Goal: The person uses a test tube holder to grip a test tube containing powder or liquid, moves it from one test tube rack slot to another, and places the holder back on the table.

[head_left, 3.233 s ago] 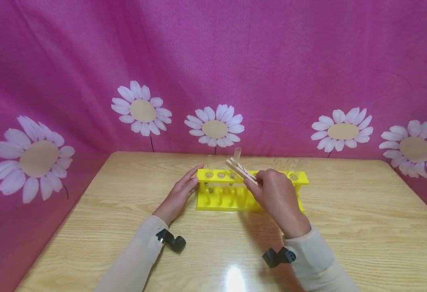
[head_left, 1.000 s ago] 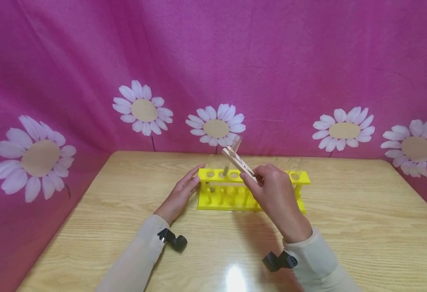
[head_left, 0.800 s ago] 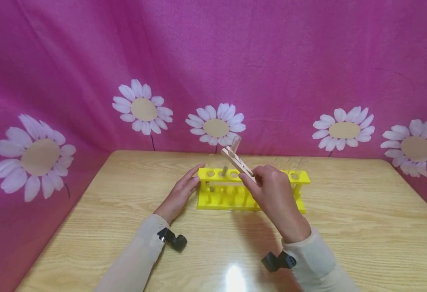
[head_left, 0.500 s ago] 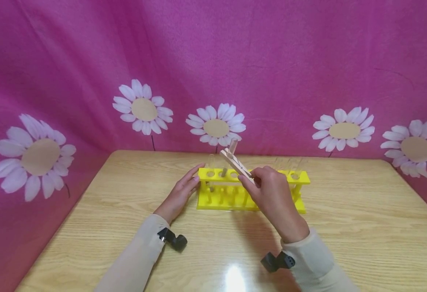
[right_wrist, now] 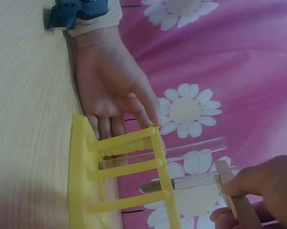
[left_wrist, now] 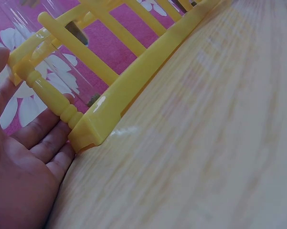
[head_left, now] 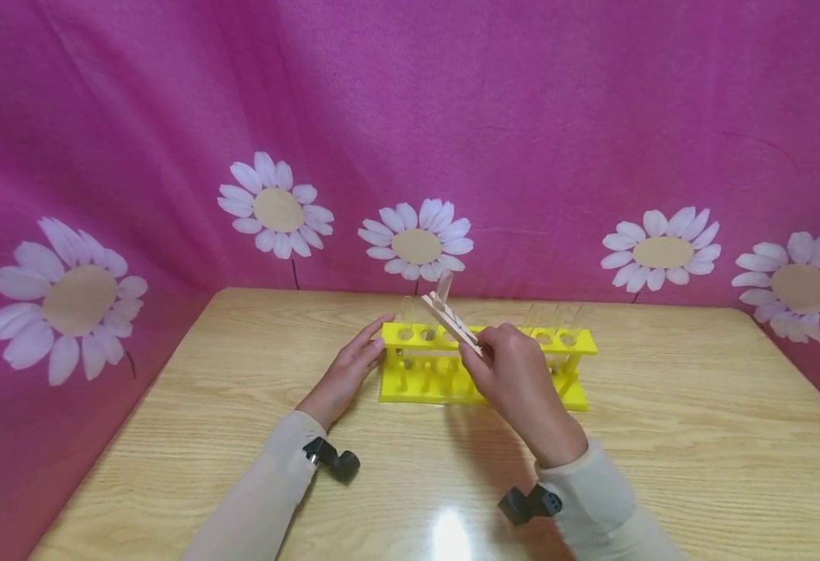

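Observation:
On the table, a yellow test tube rack [head_left: 396,391] stands upright. Around its left end lies my left hand [head_left: 340,380], thumb and index finger on either side of the top bar's corner, other fingers against the end post [left_wrist: 52,98]. My right hand [head_left: 522,382] pinches a spring-type wooden test tube holder [head_left: 452,326], its tip clamped on a clear test tube [head_left: 443,288]. That tube leans slightly, its dark-filled bottom [right_wrist: 150,187] through the second hole from the left and short of the rack's base. Another tube [head_left: 406,312] sits in the leftmost hole.
Several clear test tubes [head_left: 557,317] stand in the rack's right side, partly behind my right hand. Wood-grain table [head_left: 242,374] surrounds the rack. A pink cloth [head_left: 522,117] with printed daisies hangs behind it. Black cameras [head_left: 333,461] sit on both wrists.
My right hand has shifted the clamped tube from the third hole to the second, lifting it and then lowering it into that hole. The left hand has stayed on the rack's end.

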Demonstrator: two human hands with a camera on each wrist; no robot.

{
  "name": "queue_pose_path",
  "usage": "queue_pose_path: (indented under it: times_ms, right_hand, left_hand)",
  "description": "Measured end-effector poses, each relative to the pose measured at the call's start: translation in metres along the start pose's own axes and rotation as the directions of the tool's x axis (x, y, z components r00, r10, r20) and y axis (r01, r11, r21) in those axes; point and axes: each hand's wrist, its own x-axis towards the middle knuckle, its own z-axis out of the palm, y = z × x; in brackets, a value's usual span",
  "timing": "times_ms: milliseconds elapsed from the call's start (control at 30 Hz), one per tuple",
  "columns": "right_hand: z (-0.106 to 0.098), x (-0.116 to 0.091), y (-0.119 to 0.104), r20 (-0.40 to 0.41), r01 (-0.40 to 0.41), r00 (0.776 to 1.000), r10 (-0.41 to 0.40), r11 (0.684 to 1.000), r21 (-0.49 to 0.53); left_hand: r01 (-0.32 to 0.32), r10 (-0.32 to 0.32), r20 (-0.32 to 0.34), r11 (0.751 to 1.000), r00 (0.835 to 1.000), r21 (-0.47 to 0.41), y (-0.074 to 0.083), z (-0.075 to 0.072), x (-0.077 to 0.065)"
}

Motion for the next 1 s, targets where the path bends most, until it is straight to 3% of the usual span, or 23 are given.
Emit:
queue_pose_path:
  times_ms: [333, 800, 1000]
  right_hand:
    - [0.006, -0.001, 0.002, 0.070, -0.023, 0.997, 0.025, 0.999, -0.027]
    - [0.012, -0.004, 0.006, 0.103, -0.005, 0.995, 0.013, 0.997, -0.074]
    - [0.009, 0.001, 0.005, 0.119, 0.000, 0.993, 0.010, 0.996, -0.087]
  left_hand:
    - [0.005, -0.005, 0.005, 1.000, 1.000, -0.012, -0.001, 0.000, -0.002]
    - [0.020, -0.020, -0.010, 1.000, 1.000, 0.002, -0.003, 0.001, -0.004]
    - [-0.012, 0.012, 0.001, 1.000, 1.000, 0.005, 0.001, 0.000, 0.001]
